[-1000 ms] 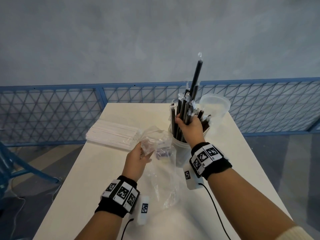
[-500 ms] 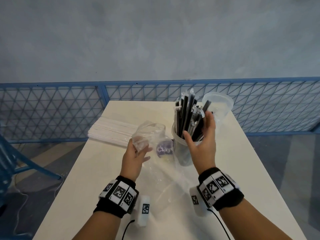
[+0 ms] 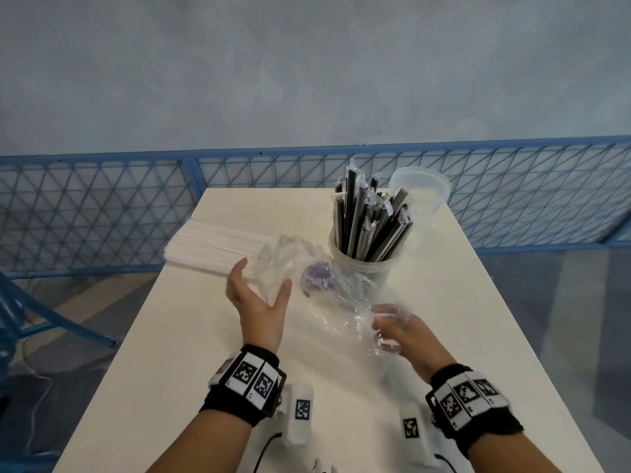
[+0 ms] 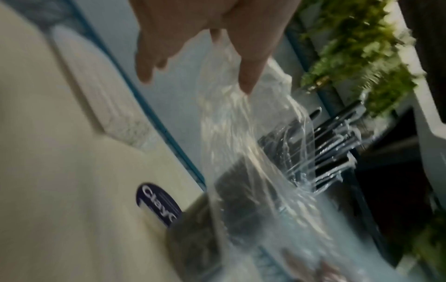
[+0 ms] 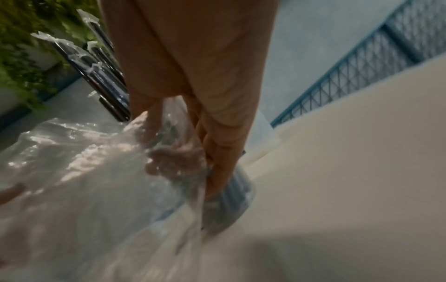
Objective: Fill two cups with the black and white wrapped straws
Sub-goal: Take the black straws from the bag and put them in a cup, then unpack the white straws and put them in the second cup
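Several black wrapped straws (image 3: 368,216) stand in a clear cup (image 3: 372,268) at the table's far middle. An empty clear cup (image 3: 421,186) stands just behind it to the right. A stack of white wrapped straws (image 3: 211,244) lies at the far left. A crumpled clear plastic bag (image 3: 324,295) with a purple sticker (image 3: 317,278) lies in front of the filled cup. My left hand (image 3: 263,285) has its fingers spread and straight against the bag's left end (image 4: 241,143). My right hand (image 3: 386,322) grips the bag's near right end, its fingers (image 5: 217,181) wrapped in the plastic.
The white table (image 3: 478,319) is narrow, with edges close on both sides. A blue mesh railing (image 3: 102,206) runs behind it, and a blue metal frame (image 3: 51,322) stands on the floor at the left. Green foliage (image 4: 362,57) shows in the wrist views.
My right hand let go of the black straws in the cup and came back to grip the bag's near end. My left hand loosened from pinching the bag to spread fingers.
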`<state>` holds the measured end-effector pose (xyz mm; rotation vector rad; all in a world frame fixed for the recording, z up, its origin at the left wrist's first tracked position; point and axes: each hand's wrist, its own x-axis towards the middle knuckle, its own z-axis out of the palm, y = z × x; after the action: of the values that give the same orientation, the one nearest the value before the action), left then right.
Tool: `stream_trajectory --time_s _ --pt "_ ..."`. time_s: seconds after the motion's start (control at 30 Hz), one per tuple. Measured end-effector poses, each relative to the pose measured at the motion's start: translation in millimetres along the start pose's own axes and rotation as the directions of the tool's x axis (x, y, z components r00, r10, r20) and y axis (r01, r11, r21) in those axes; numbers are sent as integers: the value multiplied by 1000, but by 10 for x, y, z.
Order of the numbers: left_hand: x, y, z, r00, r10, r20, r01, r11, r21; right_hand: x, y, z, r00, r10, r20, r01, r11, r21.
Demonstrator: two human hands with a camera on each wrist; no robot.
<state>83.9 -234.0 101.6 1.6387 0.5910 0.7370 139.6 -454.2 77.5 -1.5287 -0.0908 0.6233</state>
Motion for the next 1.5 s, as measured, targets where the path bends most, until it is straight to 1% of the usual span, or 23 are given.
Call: stream_trajectory --time_s 0.07,0.13,0.17,0.23,0.3,0.37,0.43,0.5,0.57,0.6,0.67,0.73,0.8,0.87,1.07,1.13,1.2,1.23,1.27,1.3,1.37,1.43,1.5 --pt "21 -34 -75 974 219 55 -225 933 281 33 -33 -158 999 34 13 -31 985 -172" --pt "34 -65 -83 941 242 237 -334 780 529 61 -49 -280 996 78 32 -62 938 -341" --pt "17 -68 -64 934 171 313 -330 745 580 71 -57 -306 995 94 45 -69 915 -399" --pt "-23 -87 0 924 41 381 -247 824 510 93 -76 -335 989 127 75 -77 877 -475" --pt "-28 -120 38 932 -10 363 -158 889 430 107 -114 -412 988 140 66 -84 846 -527" --pt "20 -179 43 950 -74 303 -81 881 467 111 -162 -561 992 111 -53 -122 841 -528" --pt "66 -267 48 950 -148 274 -5 873 488 128 -180 -726 960 11 -281 -179 797 -578" --pt "69 -343 102 938 -199 285 50 888 457 128 -159 -760 848 -223 -481 -212 690 -692" --pt "21 -368 190 917 -243 318 114 920 375 91 -156 -598 737 -506 -449 -121 554 -824" --pt "-7 -365 230 906 -259 334 139 929 343 60 -167 -468 735 -565 -375 -68 489 -870" --pt "-40 -374 308 892 -278 355 159 930 331 37 -94 -247 872 -440 -215 -56 346 -937" --pt "-57 -426 377 882 -293 368 150 917 370 75 109 -141 984 -78 -160 -141 210 -967" --pt "-94 -488 450 872 -317 374 190 922 339 140 351 -135 967 196 -163 -193 144 -971" --pt "-123 -519 497 859 -359 365 260 920 293 169 541 -173 937 312 -155 -211 153 -965" --pt "-2 -749 360 835 -501 226 428 850 306 170 671 -438 926 364 -106 -178 171 -969" --pt "90 -739 290 898 -409 162 288 826 484 192 643 -471 913 398 -92 -171 168 -971" --pt "113 -539 304 975 -139 173 12 810 586 210 624 -462 903 420 -88 -171 164 -972" --pt "81 -413 367 962 12 271 -172 800 575 220 618 -453 900 426 -90 -174 162 -971" --pt "13 -277 461 897 124 424 -364 752 550 227 608 -447 896 435 -95 -179 157 -971" --pt "-94 -183 581 777 169 606 -543 666 511 235 594 -438 888 448 -100 -186 150 -971" --pt "-375 -108 823 557 -66 828 -685 527 503 250 584 -417 876 469 -117 -200 131 -971" --pt "-503 -244 976 472 -357 806 -694 414 590 262 588 -405 873 470 -129 -206 116 -972" --pt "-497 -473 966 429 -546 720 -680 330 655 266 590 -407 873 470 -132 -210 118 -971"
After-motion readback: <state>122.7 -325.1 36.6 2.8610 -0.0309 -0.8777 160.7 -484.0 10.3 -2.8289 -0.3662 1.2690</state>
